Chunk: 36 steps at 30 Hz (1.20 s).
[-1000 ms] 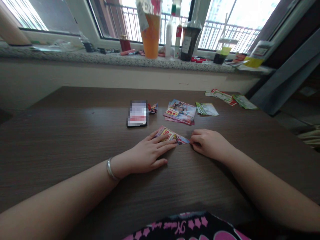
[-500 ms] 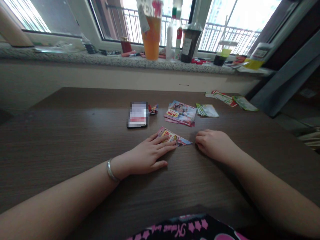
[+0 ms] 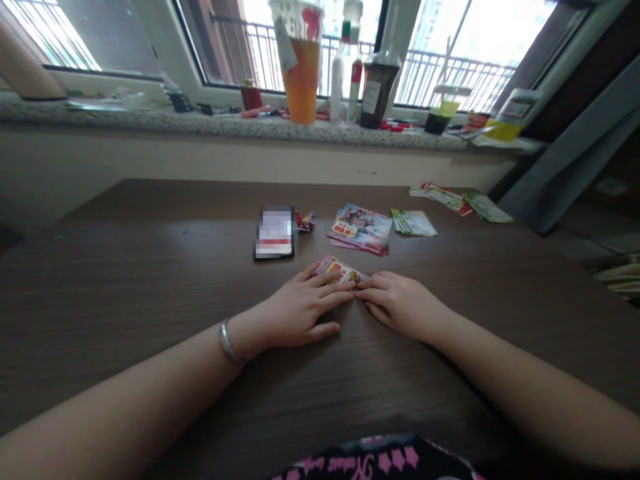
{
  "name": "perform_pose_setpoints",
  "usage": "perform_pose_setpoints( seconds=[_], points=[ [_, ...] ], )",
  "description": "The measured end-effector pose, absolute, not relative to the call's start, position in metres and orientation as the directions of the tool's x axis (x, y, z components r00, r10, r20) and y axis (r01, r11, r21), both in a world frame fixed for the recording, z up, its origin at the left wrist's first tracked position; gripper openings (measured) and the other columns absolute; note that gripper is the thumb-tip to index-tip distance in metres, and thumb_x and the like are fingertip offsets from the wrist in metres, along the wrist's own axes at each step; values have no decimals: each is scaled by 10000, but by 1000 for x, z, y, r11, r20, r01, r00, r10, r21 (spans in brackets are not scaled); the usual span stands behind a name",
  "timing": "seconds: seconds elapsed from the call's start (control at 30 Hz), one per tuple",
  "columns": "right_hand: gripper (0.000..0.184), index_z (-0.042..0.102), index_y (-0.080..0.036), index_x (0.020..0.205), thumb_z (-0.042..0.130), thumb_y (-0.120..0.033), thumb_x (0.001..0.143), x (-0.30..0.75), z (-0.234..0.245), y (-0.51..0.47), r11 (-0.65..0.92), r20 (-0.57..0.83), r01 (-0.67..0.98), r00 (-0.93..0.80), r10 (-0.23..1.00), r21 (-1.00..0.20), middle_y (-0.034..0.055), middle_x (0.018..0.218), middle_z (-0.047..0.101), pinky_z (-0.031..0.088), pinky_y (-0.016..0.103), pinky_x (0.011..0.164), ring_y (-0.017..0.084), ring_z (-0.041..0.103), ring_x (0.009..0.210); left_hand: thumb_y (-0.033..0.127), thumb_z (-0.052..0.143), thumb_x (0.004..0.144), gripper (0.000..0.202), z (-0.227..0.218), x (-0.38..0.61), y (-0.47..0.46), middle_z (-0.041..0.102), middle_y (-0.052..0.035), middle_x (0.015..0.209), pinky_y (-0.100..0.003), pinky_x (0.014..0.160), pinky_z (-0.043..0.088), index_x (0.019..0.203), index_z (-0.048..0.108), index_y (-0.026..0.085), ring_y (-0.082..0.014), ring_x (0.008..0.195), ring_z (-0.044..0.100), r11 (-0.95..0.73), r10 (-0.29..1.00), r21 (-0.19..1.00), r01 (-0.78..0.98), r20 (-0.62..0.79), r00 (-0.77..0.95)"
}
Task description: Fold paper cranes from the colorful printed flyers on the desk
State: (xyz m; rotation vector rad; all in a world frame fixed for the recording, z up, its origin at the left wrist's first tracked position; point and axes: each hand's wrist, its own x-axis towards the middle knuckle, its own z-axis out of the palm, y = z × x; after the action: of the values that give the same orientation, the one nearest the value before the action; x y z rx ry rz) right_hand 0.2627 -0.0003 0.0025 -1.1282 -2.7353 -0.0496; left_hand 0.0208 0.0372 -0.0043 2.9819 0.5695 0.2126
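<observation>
A colourful printed flyer folded to a triangle [image 3: 333, 268] lies on the dark wooden table [image 3: 175, 287]. My left hand [image 3: 305, 308] rests flat on its lower edge, fingers spread and thumb apart, a silver bangle at the wrist. My right hand [image 3: 400, 301] lies over the flyer's right corner with its fingers stretched out, the tips touching the paper beside my left fingertips. That corner is hidden under the right fingers. Just behind are a small stack of similar flyers [image 3: 361, 229] and a small folded paper piece [image 3: 305, 221] in red and blue.
A phone [image 3: 274, 233] with a blurred screen lies left of the folded piece. Green-white paper slips [image 3: 414, 223] and more leaflets [image 3: 447, 197] lie at the back right. Cups and bottles, among them a tall orange drink [image 3: 303, 80], line the stone windowsill [image 3: 225, 127].
My right hand has moved left from beside the flyer onto its right corner, its curled fingers now stretched out. My left hand stays on the flyer.
</observation>
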Motion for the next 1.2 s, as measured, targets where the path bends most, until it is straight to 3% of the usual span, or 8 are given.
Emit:
perform_pose_setpoints(
  seconds=[0.2,0.73,0.97,1.2],
  points=[
    [223,662,-148,1035,494,-171,891,257,3,1,673,189,739,-659,728,-18,102,1037,657,484,358,884,217,569,976,441,505,910,503,3,27,33,482,-52,1419,-455,1189,30,1351,456,205,-255,1386,309,-923,384,69,378,173,907],
    [207,677,-157,1002,504,-168,888,254,3,1,692,218,721,-679,701,19,82,1161,662,502,359,868,222,571,955,307,587,871,308,5,12,32,617,-85,1242,-410,1058,369,1148,587,171,-248,1211,519,-919,388,3,393,179,904],
    [209,677,-167,1018,519,-178,882,255,1,3,688,223,726,-674,705,20,68,1200,650,505,363,867,223,573,967,234,511,913,170,22,7,29,688,-69,1033,-406,968,440,982,656,179,-238,1048,609,-900,431,-24,436,114,895],
    [206,680,-175,1011,529,-172,871,255,2,3,688,212,726,-672,710,-4,59,1192,651,510,371,863,222,570,964,194,543,881,158,29,4,24,699,-70,997,-375,906,467,961,676,166,-228,963,636,-885,454,-66,461,91,886]
  ],
)
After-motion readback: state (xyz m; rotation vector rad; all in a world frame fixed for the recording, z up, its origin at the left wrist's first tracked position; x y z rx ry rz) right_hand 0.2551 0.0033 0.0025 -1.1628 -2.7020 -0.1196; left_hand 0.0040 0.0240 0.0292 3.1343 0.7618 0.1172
